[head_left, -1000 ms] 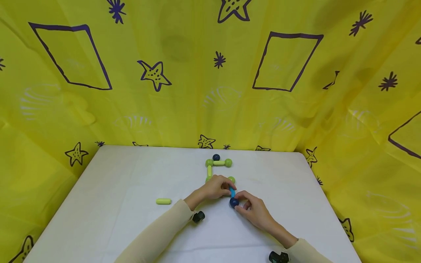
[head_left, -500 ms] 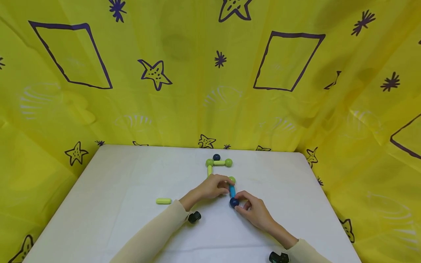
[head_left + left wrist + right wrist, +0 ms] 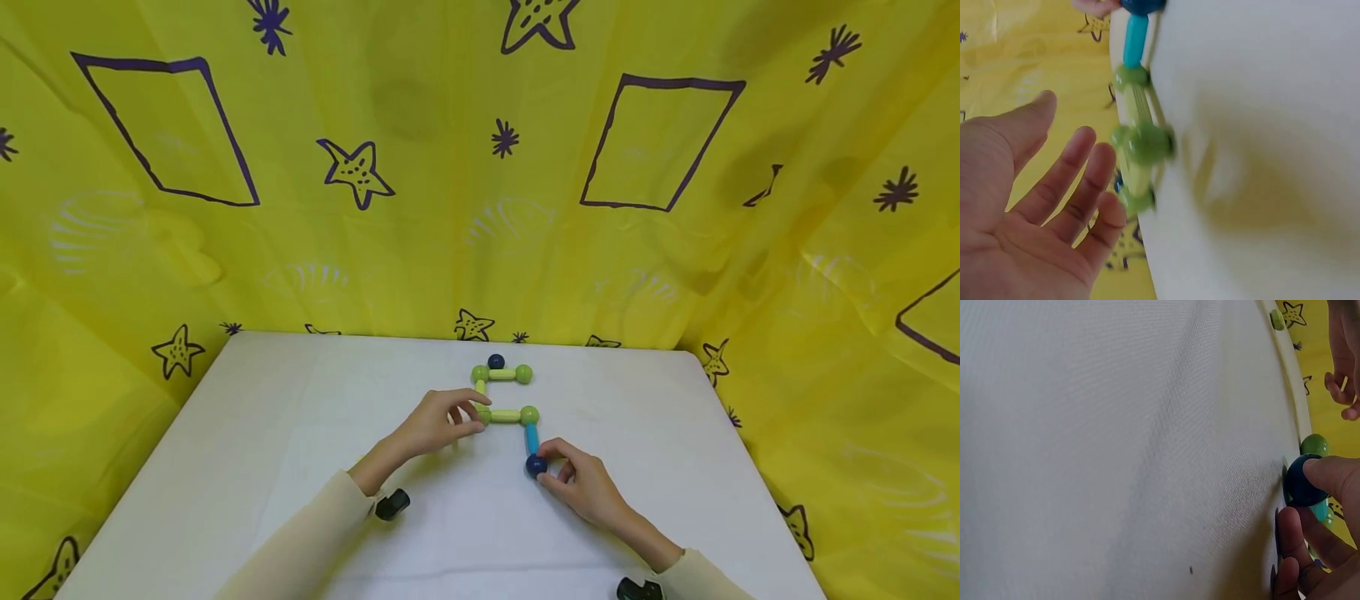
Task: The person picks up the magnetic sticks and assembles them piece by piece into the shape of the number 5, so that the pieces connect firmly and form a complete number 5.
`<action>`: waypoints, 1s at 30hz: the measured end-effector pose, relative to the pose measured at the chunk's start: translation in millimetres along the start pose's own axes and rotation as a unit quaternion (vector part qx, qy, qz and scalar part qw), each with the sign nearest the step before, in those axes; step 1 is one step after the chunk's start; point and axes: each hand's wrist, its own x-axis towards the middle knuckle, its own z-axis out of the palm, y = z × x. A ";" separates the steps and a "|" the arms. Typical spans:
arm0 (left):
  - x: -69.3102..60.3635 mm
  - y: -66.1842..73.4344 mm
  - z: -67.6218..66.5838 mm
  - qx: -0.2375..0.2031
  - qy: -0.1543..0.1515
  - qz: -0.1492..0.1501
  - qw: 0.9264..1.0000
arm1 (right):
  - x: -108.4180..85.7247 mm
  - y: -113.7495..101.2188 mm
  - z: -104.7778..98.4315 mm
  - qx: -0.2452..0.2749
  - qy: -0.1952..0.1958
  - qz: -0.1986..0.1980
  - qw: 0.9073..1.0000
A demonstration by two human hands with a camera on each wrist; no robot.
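My right hand point(image 3: 588, 483) pinches a dark blue ball point(image 3: 536, 465) at the near end of a blue rod point(image 3: 532, 439). That rod meets a green ball point(image 3: 529, 415), from which a pale green rod point(image 3: 506, 417) runs left to another green ball. More green balls and rods continue the chain towards the back. My left hand point(image 3: 431, 423) hovers at the chain's left corner, partly covering it in the head view. Its fingers are spread and hold nothing in the left wrist view, apart from the green ball point(image 3: 1149, 144). The right wrist view shows my thumb on the dark blue ball point(image 3: 1302, 481).
Behind the chain sits another dark blue ball point(image 3: 496, 362), close to the rear green ball point(image 3: 480, 374). A loose pale green rod point(image 3: 1277, 319) lies on the white table point(image 3: 262, 467), mostly hidden by my left arm in the head view. Yellow patterned curtains surround the table.
My left hand has drawn back from the blue rod and moved left to the chain's corner, its arm now covering the loose rod. The right hand keeps its pinch on the dark blue ball.
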 end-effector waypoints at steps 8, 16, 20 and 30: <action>-41.4 -20.4 -30.7 0.042 0.066 -0.033 0.996 | -0.4 -0.5 0.7 -0.002 0.002 -0.019 1.000; -76.6 -35.4 -55.9 0.075 0.102 -0.045 0.991 | 0.5 0.3 0.5 -0.007 0.003 -0.019 1.000; -89.7 -39.8 -62.0 0.077 0.098 -0.061 0.990 | 0.6 1.6 0.5 -0.007 0.004 -0.027 1.000; -113.8 -51.9 -66.5 0.135 0.031 -0.102 0.985 | 0.2 3.7 0.9 -0.006 0.004 -0.035 0.999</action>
